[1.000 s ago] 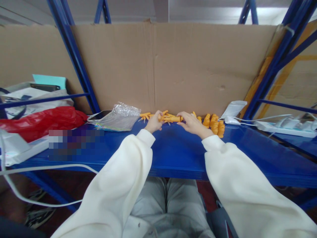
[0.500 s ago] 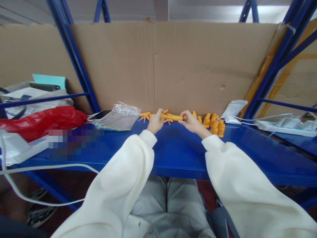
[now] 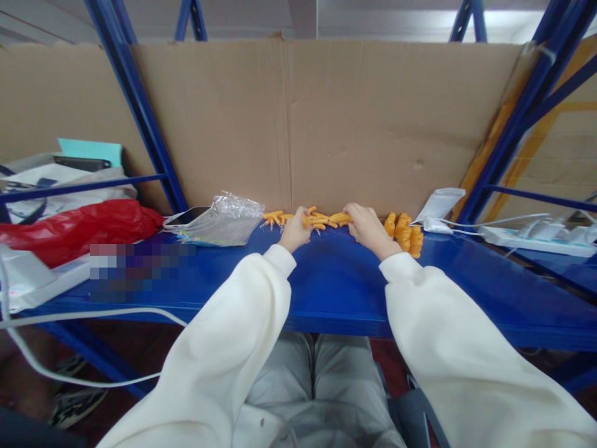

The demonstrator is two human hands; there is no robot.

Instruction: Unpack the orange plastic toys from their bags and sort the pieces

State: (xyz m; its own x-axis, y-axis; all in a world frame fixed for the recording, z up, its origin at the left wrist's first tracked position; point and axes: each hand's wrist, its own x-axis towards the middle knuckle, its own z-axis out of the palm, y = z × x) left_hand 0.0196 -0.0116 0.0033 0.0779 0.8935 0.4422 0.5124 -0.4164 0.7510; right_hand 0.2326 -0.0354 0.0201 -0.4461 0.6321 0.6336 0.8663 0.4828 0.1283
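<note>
My left hand [image 3: 295, 231] is closed, thumb and fingers pinching a slender orange plastic piece [image 3: 308, 221]. Opposite it, my right hand [image 3: 369, 229] is closed on the end of another orange length [image 3: 341, 218]. The two lengths meet or overlap between my hands; whether they are joined I cannot tell. More thin orange pieces [image 3: 272, 216] lie just left of my left hand, with small metal coil springs [image 3: 319, 232] near them. To the right of my right hand stand several chunky orange pieces [image 3: 403, 233].
A clear plastic bag [image 3: 228, 224] lies left of the orange pieces, and a red plastic bag [image 3: 93, 227] further left. White power strips [image 3: 536, 239] and cables rest at the right. A cardboard sheet [image 3: 354, 118] closes off the back of the blue shelf [image 3: 340, 280].
My right hand has turned and covers the loose orange pieces beside it. The orange length between my hands, straight before, now looks bent or in two parts. My left hand has barely moved.
</note>
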